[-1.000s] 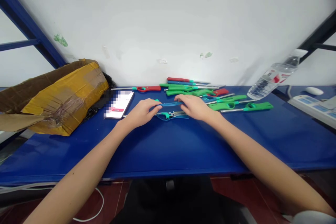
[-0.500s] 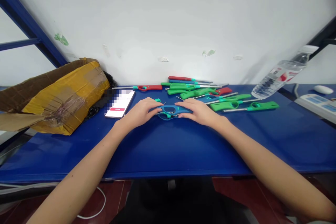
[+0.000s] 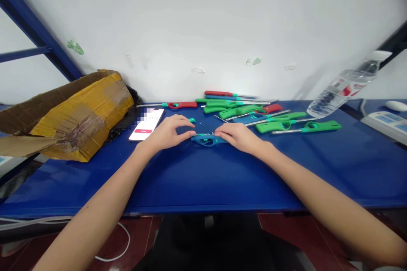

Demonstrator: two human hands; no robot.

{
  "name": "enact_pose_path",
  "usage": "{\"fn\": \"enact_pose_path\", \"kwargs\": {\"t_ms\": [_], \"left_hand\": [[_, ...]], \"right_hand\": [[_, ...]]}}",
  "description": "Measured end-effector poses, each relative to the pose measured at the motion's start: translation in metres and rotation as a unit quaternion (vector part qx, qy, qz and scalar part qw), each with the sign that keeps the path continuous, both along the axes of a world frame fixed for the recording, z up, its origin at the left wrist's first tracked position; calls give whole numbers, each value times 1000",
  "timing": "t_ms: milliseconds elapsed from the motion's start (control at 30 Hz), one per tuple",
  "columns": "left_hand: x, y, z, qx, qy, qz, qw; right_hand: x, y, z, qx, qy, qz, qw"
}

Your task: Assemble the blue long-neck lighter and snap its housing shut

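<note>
Low over the table's middle lies a blue gas lighter casing [image 3: 207, 139], with thin metallic and teal parts showing along its upper edge. My right hand [image 3: 240, 135] pinches its right end between thumb and fingers. At the left end, the thumb of my left hand [image 3: 168, 133] rests on or right beside the casing, its fingers spread apart from the thumb. A small teal piece [image 3: 191, 120] lies just beyond my left fingertips, close to a tiny pale bit [image 3: 200, 123]. Where the other blue half is now, I cannot make out.
Behind my right hand several green lighters [image 3: 275, 126] lie piled with red and blue ones. A red lighter [image 3: 182, 105], a phone [image 3: 146, 125] and a taped cardboard box [image 3: 82, 118] are left. Rightward stand a water bottle [image 3: 343, 89] and a power strip [image 3: 388, 125].
The upper blue casing half is no longer seen between my hands, and the inner parts show. My left fingers have opened away from it; my right hand has shifted slightly down.
</note>
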State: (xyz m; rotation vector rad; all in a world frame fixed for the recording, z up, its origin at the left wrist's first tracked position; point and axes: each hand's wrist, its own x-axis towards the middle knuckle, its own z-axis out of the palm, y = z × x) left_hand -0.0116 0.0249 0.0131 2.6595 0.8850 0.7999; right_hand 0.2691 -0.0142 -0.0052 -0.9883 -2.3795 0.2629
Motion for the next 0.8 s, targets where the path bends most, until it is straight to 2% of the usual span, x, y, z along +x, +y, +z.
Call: {"fn": "enact_pose_path", "kwargs": {"t_ms": [67, 167, 267, 367, 433, 600, 800], "left_hand": [[6, -9, 2, 15, -2, -23, 1000], [18, -21, 2, 91, 38, -57, 993], [28, -27, -3, 156, 42, -46, 986], [32, -26, -8, 173, 29, -25, 984], [32, -23, -8, 173, 15, -12, 985], [33, -20, -7, 134, -57, 25, 989], [37, -24, -7, 49, -85, 22, 995]], "right_hand": [[0, 0, 3, -22, 37, -16, 999], [-4, -1, 10, -51, 89, -55, 993], [-12, -1, 15, -82, 128, -71, 986], [-17, -2, 18, -108, 145, -65, 981], [-17, -3, 19, -91, 143, -68, 983], [-6, -3, 22, 47, 49, -41, 997], [-1, -4, 23, 51, 15, -9, 999]]}}
